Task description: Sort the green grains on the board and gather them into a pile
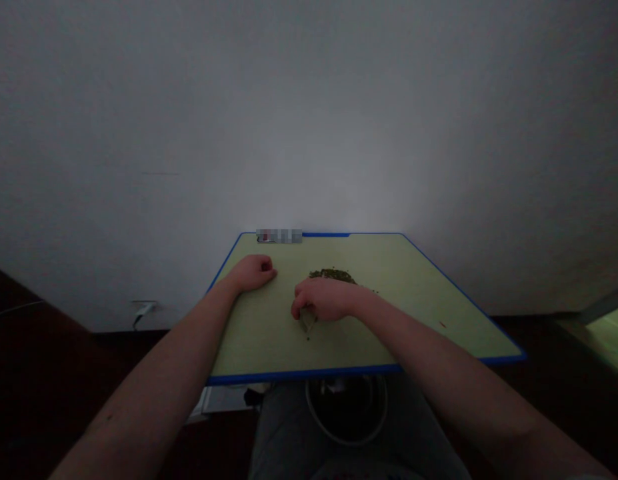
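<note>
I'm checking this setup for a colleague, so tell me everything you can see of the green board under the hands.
The board is a flat rectangular panel with a pale yellow-green, matt-looking top and a thin bright blue rim, perhaps plastic. It lies level, its far edge near a white wall. The left hand and right hand rest on it, along with a heap of small dark green grains and a pixelated object at the far edge.
</note>
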Demonstrator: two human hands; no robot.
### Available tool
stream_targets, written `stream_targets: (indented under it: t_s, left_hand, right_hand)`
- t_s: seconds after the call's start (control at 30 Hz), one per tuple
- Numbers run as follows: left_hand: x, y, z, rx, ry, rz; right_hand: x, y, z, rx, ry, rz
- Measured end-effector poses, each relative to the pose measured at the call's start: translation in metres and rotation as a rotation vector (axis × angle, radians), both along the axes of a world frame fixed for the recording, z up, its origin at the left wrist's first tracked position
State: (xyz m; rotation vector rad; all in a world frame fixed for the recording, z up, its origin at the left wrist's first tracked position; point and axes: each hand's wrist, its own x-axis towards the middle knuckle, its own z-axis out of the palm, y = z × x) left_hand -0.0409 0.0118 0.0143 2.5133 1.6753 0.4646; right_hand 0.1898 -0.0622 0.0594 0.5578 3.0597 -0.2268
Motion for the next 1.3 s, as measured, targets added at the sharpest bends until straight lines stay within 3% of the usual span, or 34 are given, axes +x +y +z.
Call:
stream_targets:
  t_s: [0.27, 0.53, 0.87, 1.03, 1.3]
  left_hand:
    - [0.002, -0.002, 0.003, -0.019, -0.005, 0.01]
    - [0.0, -0.002, 0.0, -0.008, -0.007, 0.001]
    - [-0.002, 0.001, -0.003, -0.023, -0.018, 0.005]
    - [-0.002, 0.001, -0.003, -0.017, -0.024, -0.002]
    - [0.0, -0.003, 0.001, -0.029, -0.023, 0.012]
  right_hand:
    - [0.0, -0.006, 0.002, -0.007, 0.007, 0.035]
    - [-0.013, -0.008, 0.006, -0.112, -0.059, 0.181]
    - [0.008, 0.006, 0.005, -0.126, -0.058, 0.0]
    - [0.02, 0.0, 0.005, -0.131, -0.058, -0.066]
    - [0.04, -0.017, -0.004, -0.263, 0.024, -0.13]
